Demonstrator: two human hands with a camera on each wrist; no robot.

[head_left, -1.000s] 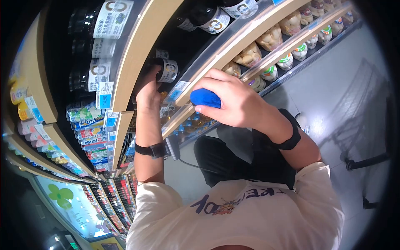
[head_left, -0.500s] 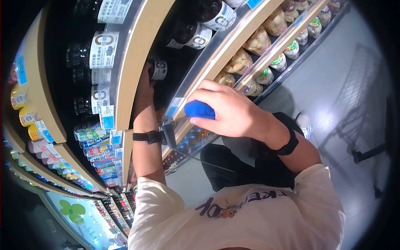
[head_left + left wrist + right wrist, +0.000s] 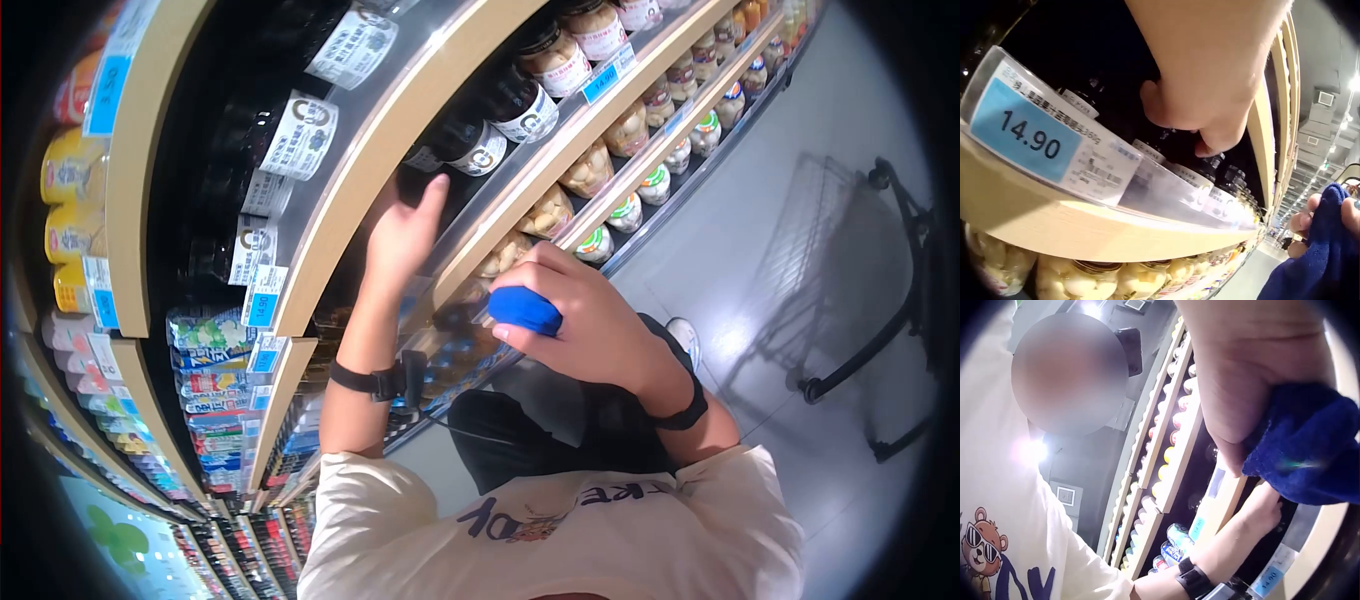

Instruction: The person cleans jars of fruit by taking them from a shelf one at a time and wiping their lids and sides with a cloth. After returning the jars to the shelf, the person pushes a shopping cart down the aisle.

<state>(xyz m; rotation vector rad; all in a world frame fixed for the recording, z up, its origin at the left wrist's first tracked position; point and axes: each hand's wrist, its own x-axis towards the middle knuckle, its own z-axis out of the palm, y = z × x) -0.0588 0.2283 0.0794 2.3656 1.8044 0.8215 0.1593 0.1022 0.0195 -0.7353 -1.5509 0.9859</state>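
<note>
My left hand [image 3: 405, 235] reaches between two shelf boards, thumb spread away from the fingers. In the left wrist view its thumb and fingers hang above dark jars, a gap between them and nothing gripped. Nearest to it in the head view stands a dark jar [image 3: 475, 150] with a white label, another dark jar [image 3: 525, 110] beside it. My right hand [image 3: 590, 315] grips a bunched blue cloth [image 3: 525, 310] in front of the shelf edge. Folds of the cloth [image 3: 1310, 447] hang out of the right hand in the right wrist view.
A price tag [image 3: 1029, 134] sits on the clear lip of the shelf board [image 3: 1054, 212]. Jars of pale cloves [image 3: 590, 170] line the shelf below. More labelled jars [image 3: 300, 135] stand on the board above. A shopping cart [image 3: 850, 280] is on the floor at right.
My left hand has left the labelled jar it held deep in the shelf and moved outward, thumb now spread. The right hand keeps the cloth. The head view has shifted along the shelves.
</note>
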